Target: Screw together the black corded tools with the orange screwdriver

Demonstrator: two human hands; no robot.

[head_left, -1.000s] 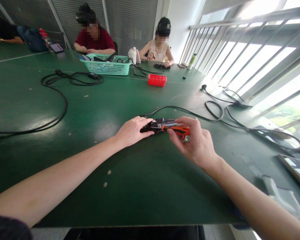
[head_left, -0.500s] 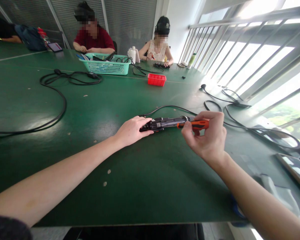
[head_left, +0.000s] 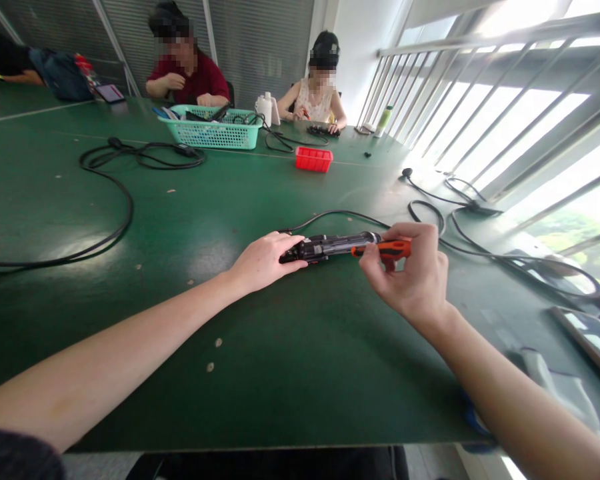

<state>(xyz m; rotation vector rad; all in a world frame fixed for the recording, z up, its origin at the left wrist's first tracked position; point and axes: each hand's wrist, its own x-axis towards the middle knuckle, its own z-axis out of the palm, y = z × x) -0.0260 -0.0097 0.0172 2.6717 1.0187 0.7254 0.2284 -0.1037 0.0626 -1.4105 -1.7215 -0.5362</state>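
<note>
On the green table lies a long black device with a grey barrel-like stretch, a ribbed section and a thin cord; I cannot make out its exact kind. My left hand grips its left end, thumb on the near side and fingers over the far side. Closed around an orange and black screwdriver, my right hand is at the device's right end. The screwdriver's handle lies nearly level along the near side of that end. Its shaft and tip are hidden, so contact cannot be made out.
A green basket of tools and a small red bin stand farther back. Black cables coil at left, and another cable at right. Two people sit opposite. A railing runs along the right.
My right hand and the screwdriver have shifted slightly left. My left hand and the device stay put. The person in dark red has raised one hand.
</note>
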